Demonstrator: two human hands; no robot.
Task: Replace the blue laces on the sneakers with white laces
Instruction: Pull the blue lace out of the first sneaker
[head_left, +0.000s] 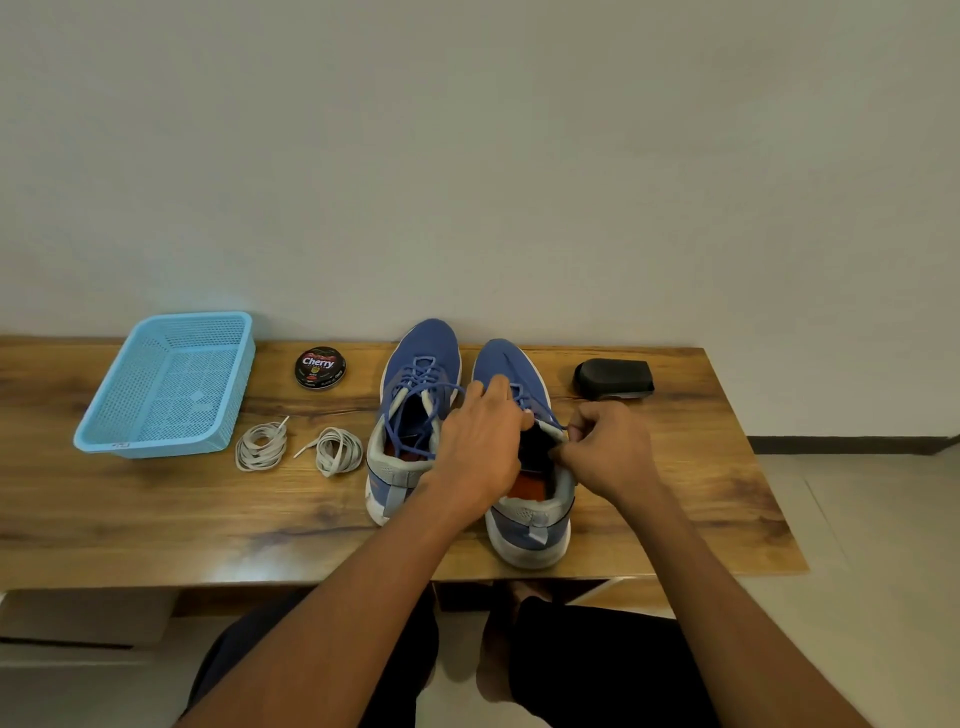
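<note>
At frame centre, two blue sneakers stand side by side. The left hand (480, 447) and right hand (605, 449) both pinch the blue lace (524, 397) over the right sneaker (527, 525). White laces (337, 449) lie coiled to the left.

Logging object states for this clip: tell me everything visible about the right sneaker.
The right sneaker is blue knit with a grey mesh collar, white sole, heel tab and orange insole. It stands upright on the table, toe to the wall, heel towards the person, beside the left sneaker. Its blue lace is partly threaded. The left hand covers its tongue area with curled fingers; the right hand pinches the lace at the collar.
</note>
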